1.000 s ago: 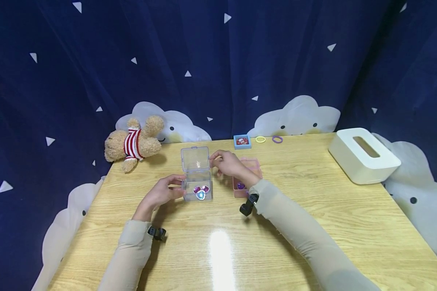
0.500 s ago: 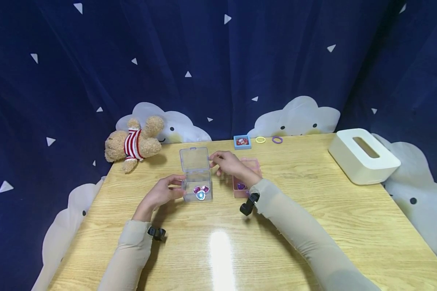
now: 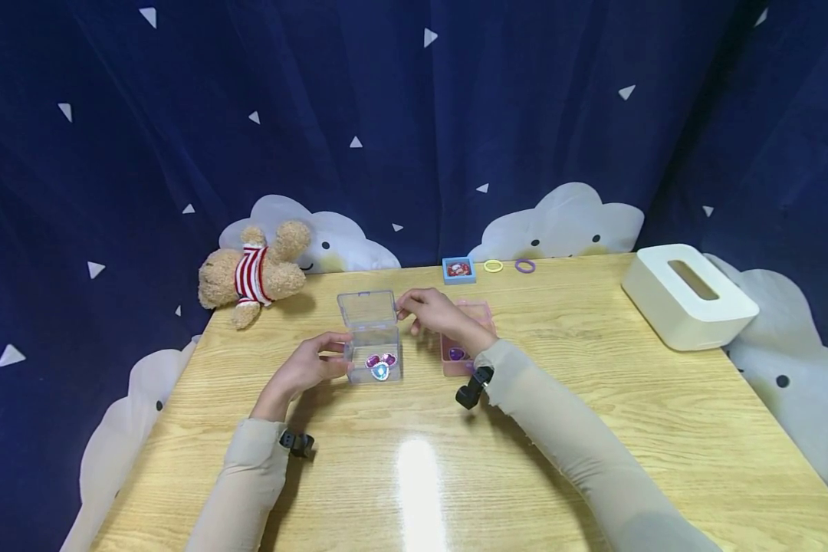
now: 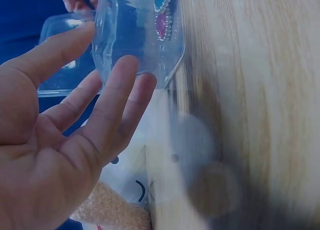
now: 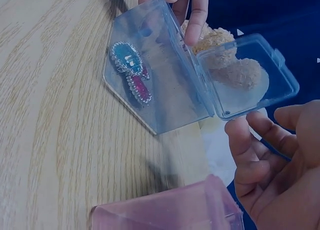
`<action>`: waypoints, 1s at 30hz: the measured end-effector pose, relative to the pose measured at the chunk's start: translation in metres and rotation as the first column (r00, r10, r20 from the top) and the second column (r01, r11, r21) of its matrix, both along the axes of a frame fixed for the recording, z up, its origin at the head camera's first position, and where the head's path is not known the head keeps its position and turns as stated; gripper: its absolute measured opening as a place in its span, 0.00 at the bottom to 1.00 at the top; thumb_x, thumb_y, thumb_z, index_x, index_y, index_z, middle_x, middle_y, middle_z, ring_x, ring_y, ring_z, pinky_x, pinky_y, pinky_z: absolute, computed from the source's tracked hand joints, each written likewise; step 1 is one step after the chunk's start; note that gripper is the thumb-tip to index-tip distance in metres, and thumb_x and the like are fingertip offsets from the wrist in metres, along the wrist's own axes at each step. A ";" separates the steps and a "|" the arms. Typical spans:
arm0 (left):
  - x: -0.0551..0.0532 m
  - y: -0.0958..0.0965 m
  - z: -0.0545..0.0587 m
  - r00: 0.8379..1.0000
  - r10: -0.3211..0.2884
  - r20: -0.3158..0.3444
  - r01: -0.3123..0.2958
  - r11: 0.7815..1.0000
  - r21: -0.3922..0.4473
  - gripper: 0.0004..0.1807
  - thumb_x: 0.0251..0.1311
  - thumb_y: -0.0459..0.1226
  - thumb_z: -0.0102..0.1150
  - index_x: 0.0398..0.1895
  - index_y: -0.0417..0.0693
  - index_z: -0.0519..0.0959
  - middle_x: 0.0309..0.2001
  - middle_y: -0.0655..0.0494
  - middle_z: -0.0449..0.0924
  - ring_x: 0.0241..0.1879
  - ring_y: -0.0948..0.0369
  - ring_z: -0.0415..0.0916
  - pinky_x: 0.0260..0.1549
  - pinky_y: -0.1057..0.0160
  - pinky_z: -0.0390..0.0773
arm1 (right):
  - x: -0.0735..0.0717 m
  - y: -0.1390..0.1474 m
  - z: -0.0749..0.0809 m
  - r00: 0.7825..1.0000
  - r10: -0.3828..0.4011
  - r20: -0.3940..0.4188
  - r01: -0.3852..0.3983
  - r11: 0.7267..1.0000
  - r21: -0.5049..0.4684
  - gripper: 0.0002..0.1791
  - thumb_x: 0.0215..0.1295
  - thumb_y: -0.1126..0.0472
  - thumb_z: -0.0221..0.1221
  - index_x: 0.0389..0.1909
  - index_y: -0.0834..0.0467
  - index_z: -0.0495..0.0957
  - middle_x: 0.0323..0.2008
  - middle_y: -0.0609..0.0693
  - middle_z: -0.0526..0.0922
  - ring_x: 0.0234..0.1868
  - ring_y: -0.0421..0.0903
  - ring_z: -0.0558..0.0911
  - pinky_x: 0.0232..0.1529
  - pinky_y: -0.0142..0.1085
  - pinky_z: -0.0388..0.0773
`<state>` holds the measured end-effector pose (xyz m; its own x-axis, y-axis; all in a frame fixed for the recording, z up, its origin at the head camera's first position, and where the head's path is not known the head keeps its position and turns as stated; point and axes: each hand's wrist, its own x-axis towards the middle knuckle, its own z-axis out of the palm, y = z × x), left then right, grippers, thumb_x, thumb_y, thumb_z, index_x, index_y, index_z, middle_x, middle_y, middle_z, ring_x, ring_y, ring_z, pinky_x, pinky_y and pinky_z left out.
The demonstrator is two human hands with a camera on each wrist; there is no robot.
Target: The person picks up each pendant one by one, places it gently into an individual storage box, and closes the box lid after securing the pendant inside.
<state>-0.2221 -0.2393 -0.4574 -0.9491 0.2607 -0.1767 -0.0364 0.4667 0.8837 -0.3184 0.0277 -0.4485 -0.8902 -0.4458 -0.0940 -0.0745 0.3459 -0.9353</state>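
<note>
In the head view my left hand (image 3: 310,363) touches the left wall of a clear plastic box (image 3: 356,373) on the table, thumb and fingers apart. Its relaxed fingers lie along the box side in the left wrist view. My right hand (image 3: 431,310) is at the right edge of the hinged lid (image 3: 369,309), which leans up behind the box; its fingertips meet the lid's edge in the right wrist view. Inside the box are a blue gem piece (image 3: 381,371) and two magenta gem pieces (image 3: 389,359), all with silver beaded rims.
Partly under my right forearm stands an open pink box (image 3: 455,368) with a purple gem (image 3: 457,353). Farther back are a small blue box (image 3: 459,270), a yellow ring (image 3: 493,266) and a purple ring (image 3: 525,266). A teddy bear (image 3: 251,272) lies left, a white tissue box (image 3: 690,295) right.
The clear box's lid has tipped forward and lower, its top edge coming down toward the box. My right hand has stayed at its edge. My left hand has not moved.
</note>
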 end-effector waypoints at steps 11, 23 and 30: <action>0.000 0.000 -0.003 0.999 0.028 0.022 -0.029 0.999 0.044 0.28 0.64 0.29 0.62 0.66 0.30 0.67 0.64 0.28 0.69 0.59 0.39 0.75 0.50 0.59 0.83 | 0.005 0.000 0.004 0.993 0.091 -0.075 -0.082 0.991 0.107 0.15 0.73 0.53 0.56 0.46 0.61 0.84 0.44 0.50 0.86 0.35 0.60 0.84 0.38 0.44 0.82; 0.003 0.001 -0.002 0.997 0.071 0.007 -0.071 0.996 0.051 0.24 0.61 0.30 0.66 0.58 0.30 0.71 0.57 0.30 0.76 0.52 0.51 0.80 0.44 0.65 0.82 | 0.009 -0.003 0.006 0.990 0.130 -0.059 -0.115 0.970 0.213 0.07 0.66 0.53 0.65 0.38 0.52 0.84 0.41 0.62 0.86 0.34 0.60 0.84 0.28 0.29 0.71; 0.003 0.001 -0.002 0.996 0.087 0.012 -0.087 0.994 0.064 0.30 0.59 0.28 0.65 0.64 0.30 0.66 0.60 0.30 0.73 0.53 0.49 0.80 0.44 0.67 0.81 | 0.011 -0.003 0.009 0.990 0.126 -0.067 -0.106 0.965 0.239 0.09 0.63 0.54 0.66 0.40 0.54 0.83 0.35 0.62 0.85 0.33 0.61 0.85 0.30 0.30 0.71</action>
